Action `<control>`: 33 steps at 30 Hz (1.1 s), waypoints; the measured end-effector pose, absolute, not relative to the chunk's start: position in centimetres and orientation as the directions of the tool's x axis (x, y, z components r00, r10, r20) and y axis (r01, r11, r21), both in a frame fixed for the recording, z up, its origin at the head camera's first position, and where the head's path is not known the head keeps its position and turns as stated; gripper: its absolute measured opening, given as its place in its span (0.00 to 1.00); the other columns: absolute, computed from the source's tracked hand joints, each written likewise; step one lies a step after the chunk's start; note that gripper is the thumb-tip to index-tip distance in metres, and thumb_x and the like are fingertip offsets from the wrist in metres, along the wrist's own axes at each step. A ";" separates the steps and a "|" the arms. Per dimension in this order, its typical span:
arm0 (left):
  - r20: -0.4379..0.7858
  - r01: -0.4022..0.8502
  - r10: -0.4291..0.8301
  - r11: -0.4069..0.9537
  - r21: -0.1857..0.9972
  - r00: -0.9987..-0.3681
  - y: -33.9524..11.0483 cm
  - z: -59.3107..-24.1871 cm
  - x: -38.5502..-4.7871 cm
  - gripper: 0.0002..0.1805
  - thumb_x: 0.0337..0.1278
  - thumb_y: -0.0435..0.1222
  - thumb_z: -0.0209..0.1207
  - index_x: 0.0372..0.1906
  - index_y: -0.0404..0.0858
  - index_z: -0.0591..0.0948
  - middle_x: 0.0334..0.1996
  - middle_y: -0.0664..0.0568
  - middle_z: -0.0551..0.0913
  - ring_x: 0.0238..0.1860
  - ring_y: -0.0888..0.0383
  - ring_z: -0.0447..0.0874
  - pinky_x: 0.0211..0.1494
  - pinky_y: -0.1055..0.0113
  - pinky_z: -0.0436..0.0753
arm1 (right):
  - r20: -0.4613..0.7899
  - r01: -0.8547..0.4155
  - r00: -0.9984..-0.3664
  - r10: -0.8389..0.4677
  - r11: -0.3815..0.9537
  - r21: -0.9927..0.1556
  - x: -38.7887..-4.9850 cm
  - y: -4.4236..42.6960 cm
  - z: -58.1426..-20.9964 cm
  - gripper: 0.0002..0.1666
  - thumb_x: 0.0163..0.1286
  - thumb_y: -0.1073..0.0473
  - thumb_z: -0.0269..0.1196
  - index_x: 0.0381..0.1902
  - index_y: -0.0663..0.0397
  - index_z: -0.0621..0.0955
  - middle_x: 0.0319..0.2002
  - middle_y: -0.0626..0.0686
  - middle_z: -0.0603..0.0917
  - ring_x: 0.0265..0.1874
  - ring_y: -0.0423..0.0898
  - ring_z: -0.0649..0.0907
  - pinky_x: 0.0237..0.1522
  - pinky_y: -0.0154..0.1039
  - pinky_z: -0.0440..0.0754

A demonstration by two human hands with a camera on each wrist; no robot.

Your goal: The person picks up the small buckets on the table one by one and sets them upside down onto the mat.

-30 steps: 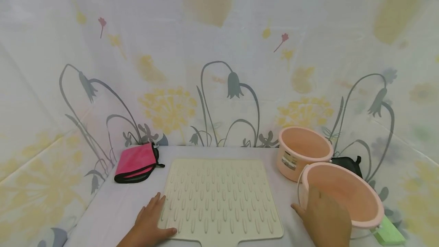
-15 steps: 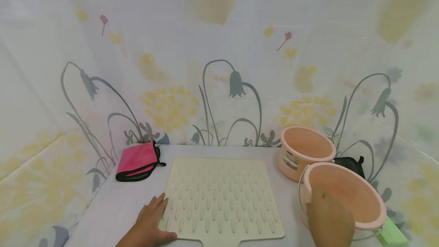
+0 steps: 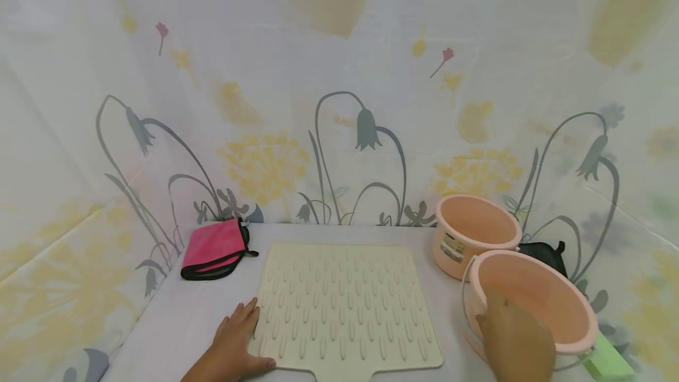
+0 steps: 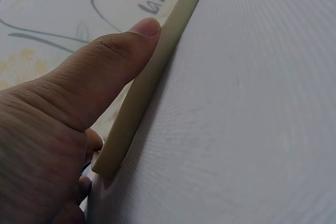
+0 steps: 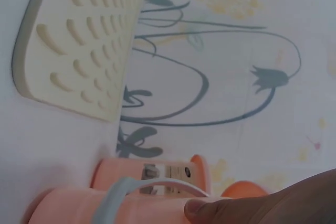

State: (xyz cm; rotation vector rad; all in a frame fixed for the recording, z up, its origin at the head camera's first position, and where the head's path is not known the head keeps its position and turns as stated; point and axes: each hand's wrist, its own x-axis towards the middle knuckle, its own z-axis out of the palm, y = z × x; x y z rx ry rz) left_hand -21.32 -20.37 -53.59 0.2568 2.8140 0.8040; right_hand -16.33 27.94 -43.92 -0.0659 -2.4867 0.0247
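Note:
A flat cream washboard (image 3: 346,306), covered in raised oblong ridges, lies mid-table with its handle toward me. My left hand (image 3: 233,339) rests at its near left corner, fingers along the side; in the left wrist view the thumb (image 4: 126,51) lies extended against the edge. At the right, my right hand (image 3: 513,335) grips the near-left rim of a peach bucket (image 3: 562,302), fingers inside and thumb outside. In the right wrist view that thumb (image 5: 210,211) presses on the bucket wall, beside the pale bail handle (image 5: 118,195).
Another peach bucket (image 3: 451,252) with a label stands just behind the held one. A black item (image 3: 546,258) is partly hidden behind them. A green sponge-like block (image 3: 610,361) lies at the right. A folded pink cloth (image 3: 212,249) with black trim sits at the back left.
My right thumb has moved in from beside the bucket to its outer wall, and the hand now grips the rim. The left hand stays at the washboard. The view has shifted slightly.

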 end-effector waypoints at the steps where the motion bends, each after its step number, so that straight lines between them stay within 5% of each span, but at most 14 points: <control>1: -0.144 0.114 0.224 0.837 0.536 -0.964 -20.4 -53.6 -21.3 0.69 0.32 0.63 0.80 0.74 0.22 0.67 0.79 0.30 0.60 0.79 0.24 0.50 0.74 0.21 0.49 | 0.608 0.034 -0.792 0.051 0.999 -0.040 -16.3 28.1 -44.0 0.31 0.40 0.59 0.87 0.29 0.63 0.75 0.14 0.53 0.71 0.11 0.54 0.73 0.11 0.48 0.63; 13: -0.153 0.111 0.224 0.839 0.532 -0.963 -20.4 -53.4 -21.2 0.69 0.33 0.63 0.80 0.74 0.21 0.67 0.79 0.30 0.59 0.79 0.23 0.50 0.73 0.20 0.49 | 0.657 -0.039 -0.754 0.025 0.996 -0.083 -16.0 29.4 -42.9 0.24 0.47 0.58 0.81 0.30 0.61 0.76 0.14 0.51 0.70 0.12 0.50 0.69 0.14 0.42 0.60; 17: -0.154 0.111 0.226 0.838 0.534 -0.962 -20.4 -53.4 -21.2 0.69 0.33 0.63 0.81 0.74 0.21 0.66 0.79 0.30 0.59 0.79 0.23 0.49 0.73 0.20 0.48 | 0.611 -0.016 -0.790 0.051 0.995 -0.103 -15.8 29.6 -42.2 0.26 0.53 0.52 0.79 0.32 0.65 0.76 0.13 0.51 0.69 0.12 0.50 0.69 0.14 0.43 0.63; 23: -0.171 0.095 0.216 0.843 0.529 -0.961 -20.2 -53.2 -21.3 0.69 0.34 0.63 0.80 0.74 0.22 0.66 0.79 0.30 0.59 0.79 0.23 0.50 0.73 0.20 0.48 | 0.406 0.106 -0.887 0.222 0.952 -0.289 -15.4 29.4 -40.9 0.26 0.67 0.45 0.73 0.37 0.63 0.78 0.16 0.49 0.70 0.17 0.48 0.70 0.19 0.43 0.65; 33: -0.162 0.104 0.225 0.834 0.541 -0.961 -20.3 -53.2 -21.2 0.69 0.34 0.63 0.80 0.75 0.22 0.66 0.79 0.29 0.59 0.79 0.23 0.49 0.73 0.20 0.48 | 0.442 0.063 -0.867 0.229 0.931 -0.359 -14.9 27.6 -40.0 0.29 0.70 0.42 0.71 0.26 0.52 0.67 0.19 0.50 0.63 0.16 0.45 0.65 0.21 0.37 0.60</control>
